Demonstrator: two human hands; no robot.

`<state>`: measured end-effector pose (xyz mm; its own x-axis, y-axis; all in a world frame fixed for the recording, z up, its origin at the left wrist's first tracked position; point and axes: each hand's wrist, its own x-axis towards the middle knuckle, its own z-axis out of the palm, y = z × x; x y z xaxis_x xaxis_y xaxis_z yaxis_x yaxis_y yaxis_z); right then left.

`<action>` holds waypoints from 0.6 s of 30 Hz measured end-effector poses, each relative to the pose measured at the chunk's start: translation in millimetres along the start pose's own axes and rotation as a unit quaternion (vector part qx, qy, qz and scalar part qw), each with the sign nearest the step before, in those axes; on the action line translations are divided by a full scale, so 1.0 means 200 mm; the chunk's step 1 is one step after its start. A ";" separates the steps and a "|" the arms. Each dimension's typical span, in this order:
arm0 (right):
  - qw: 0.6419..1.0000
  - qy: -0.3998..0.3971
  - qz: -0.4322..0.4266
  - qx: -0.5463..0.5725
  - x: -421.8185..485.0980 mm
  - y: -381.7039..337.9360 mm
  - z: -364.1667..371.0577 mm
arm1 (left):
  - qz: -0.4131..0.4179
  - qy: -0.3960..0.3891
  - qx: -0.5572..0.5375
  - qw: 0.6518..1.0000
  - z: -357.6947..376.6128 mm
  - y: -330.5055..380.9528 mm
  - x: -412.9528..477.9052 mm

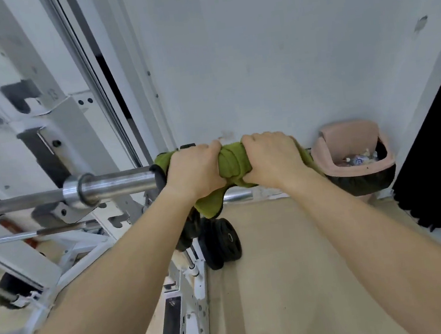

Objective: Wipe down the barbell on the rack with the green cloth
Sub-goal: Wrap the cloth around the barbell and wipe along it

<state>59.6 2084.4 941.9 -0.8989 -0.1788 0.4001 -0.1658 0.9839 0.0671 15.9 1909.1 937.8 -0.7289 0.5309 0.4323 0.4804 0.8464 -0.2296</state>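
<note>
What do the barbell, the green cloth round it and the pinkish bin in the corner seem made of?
The barbell: bare metal, likely steel; silvery brushed sheen with highlights. The green cloth: soft matte fabric, perhaps terry; it bunches into folds. The bin: probably matte pinkish plastic, going by its smooth moulded rim; not certain.

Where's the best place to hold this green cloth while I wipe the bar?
Hold the green cloth where it wraps the barbell, coming from above with fingers curled over the top, as the left hand and right hand do. The bar lies level and round; the loose tail hanging below gives no pressure.
</note>
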 end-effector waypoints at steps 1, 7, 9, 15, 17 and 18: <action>1.000 -0.009 -0.021 -0.005 0.04 -0.09 -0.01 | -0.009 0.004 0.005 1.000 0.00 -0.08 -0.05; 0.994 -0.024 -0.101 0.030 0.27 -0.62 0.03 | -0.058 0.007 0.004 0.998 0.01 -0.56 -0.30; 0.992 -0.018 -0.120 0.029 0.32 -0.76 0.04 | -0.086 -0.040 0.019 0.995 -0.01 -0.66 -0.34; 0.985 0.072 -0.154 -0.011 0.28 -0.76 0.12 | -0.132 -0.184 0.017 0.974 -0.07 -0.68 -0.27; 0.986 0.098 -0.135 -0.028 0.21 -0.58 0.14 | -0.138 -0.165 0.008 0.977 -0.07 -0.63 -0.26; 0.987 0.099 -0.118 -0.036 0.17 -0.48 0.14 | -0.137 -0.159 -0.001 0.978 -0.08 -0.58 -0.25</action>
<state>32.8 1983.1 923.1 -0.7405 -0.4054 0.5360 -0.3259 0.9141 0.2411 3.9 1783.6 956.3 -0.9454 0.2694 0.1837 0.2457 0.9590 -0.1415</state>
